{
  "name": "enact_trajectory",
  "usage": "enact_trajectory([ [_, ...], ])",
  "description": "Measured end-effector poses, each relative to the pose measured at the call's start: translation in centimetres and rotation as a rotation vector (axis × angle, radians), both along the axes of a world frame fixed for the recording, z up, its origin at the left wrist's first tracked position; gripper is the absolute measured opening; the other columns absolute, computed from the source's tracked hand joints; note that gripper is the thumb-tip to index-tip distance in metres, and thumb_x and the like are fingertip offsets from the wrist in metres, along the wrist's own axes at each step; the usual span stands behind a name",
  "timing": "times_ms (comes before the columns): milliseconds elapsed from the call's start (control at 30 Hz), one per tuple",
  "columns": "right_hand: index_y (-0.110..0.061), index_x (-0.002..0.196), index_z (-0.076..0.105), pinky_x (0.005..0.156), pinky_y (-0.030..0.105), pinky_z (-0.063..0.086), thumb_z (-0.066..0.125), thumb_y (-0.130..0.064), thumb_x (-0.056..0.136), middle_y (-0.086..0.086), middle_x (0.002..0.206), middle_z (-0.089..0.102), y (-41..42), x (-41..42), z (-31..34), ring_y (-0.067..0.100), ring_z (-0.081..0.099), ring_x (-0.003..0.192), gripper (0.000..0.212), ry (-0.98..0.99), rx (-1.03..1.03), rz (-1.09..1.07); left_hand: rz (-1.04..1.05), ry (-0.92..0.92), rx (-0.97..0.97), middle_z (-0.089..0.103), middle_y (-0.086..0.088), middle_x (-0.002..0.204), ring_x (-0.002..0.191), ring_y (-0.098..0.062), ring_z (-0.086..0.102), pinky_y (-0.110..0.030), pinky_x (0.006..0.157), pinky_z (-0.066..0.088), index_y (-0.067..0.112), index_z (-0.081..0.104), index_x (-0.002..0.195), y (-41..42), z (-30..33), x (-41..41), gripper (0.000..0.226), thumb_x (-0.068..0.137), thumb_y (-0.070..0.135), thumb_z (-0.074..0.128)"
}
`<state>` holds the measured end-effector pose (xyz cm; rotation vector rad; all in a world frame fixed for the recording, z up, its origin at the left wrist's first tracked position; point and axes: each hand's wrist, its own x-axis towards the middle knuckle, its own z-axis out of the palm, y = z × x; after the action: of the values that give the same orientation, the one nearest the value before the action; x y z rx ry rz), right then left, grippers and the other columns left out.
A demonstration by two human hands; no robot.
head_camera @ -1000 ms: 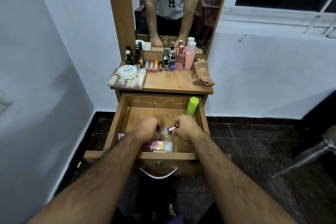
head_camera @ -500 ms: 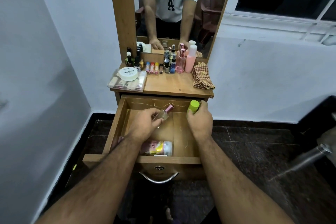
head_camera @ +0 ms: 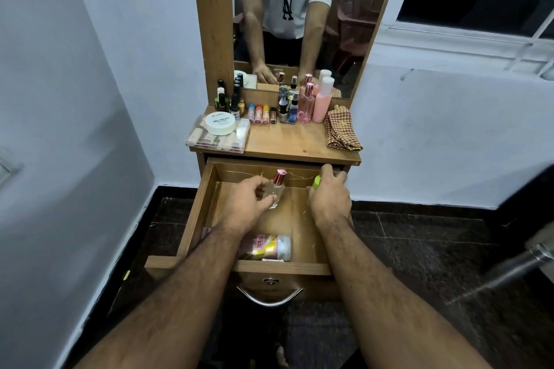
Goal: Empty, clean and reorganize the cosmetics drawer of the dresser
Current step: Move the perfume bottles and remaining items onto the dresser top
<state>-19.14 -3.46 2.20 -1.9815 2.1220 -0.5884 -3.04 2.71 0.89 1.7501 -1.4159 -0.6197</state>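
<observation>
Two grips are busy in the drawer (head_camera: pixel 196 219): my left hand (head_camera: pixel 248 204) clasps a small clear bottle (head_camera: pixel 277 189) over its middle, and my right hand (head_camera: pixel 329 195) is wrapped round a green bottle (head_camera: pixel 316 181) at the far right corner. I judge the emptying nearly done; one tube (head_camera: pixel 266 247) lies by the near wall. Next, lift both over the far wall to the surface (head_camera: pixel 293 141), whose middle is free; the right side wall sits close.
</observation>
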Motion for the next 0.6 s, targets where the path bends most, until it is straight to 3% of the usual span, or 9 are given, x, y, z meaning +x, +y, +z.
enact_trajectory([
  [167,-0.022,0.122,0.039,0.076,0.038,0.056,0.067,-0.017,0.091,0.006,0.111,0.064,0.3,-0.1,-0.1,0.026,0.064,0.096,0.042,-0.047,0.006,0.026,0.016,0.028,-0.058,0.066,0.01,0.089,0.084,-0.007,0.065,-0.029,0.08,0.056,0.021,0.071,0.099,0.2,0.4,-0.2,0.022,0.079,0.019,0.08],
  [267,-0.021,0.118,0.043,0.072,0.031,0.048,0.069,-0.021,0.089,0.005,0.106,0.064,0.7,-0.5,0.8,0.021,0.06,0.089,0.039,-0.142,-0.015,0.076,0.034,0.028,-0.123,0.066,0.008,0.092,0.083,-0.006,0.064,-0.03,0.081,0.057,0.02,0.072,0.101,0.0,0.7,-0.4,0.024,0.078,0.02,0.081],
  [433,-0.016,0.112,0.054,0.072,0.023,0.036,0.073,-0.021,0.082,-0.005,0.093,0.055,1.2,-1.4,4.4,0.014,0.049,0.081,0.036,-0.342,-0.26,0.188,0.034,0.008,-0.217,0.068,0.012,0.087,0.082,-0.002,0.063,-0.026,0.076,0.055,0.024,0.074,0.101,-2.0,3.7,-1.3,0.023,0.08,0.028,0.079],
  [600,-0.016,0.106,0.056,0.067,0.026,0.036,0.073,-0.019,0.08,-0.004,0.089,0.059,-2.9,-1.7,9.0,0.015,0.053,0.077,0.032,-0.416,-0.449,0.216,0.069,-0.014,-0.252,0.066,0.011,0.079,0.079,-0.008,0.063,-0.024,0.072,0.053,0.024,0.07,0.092,-7.2,7.6,-2.3,0.014,0.081,0.027,0.079],
])
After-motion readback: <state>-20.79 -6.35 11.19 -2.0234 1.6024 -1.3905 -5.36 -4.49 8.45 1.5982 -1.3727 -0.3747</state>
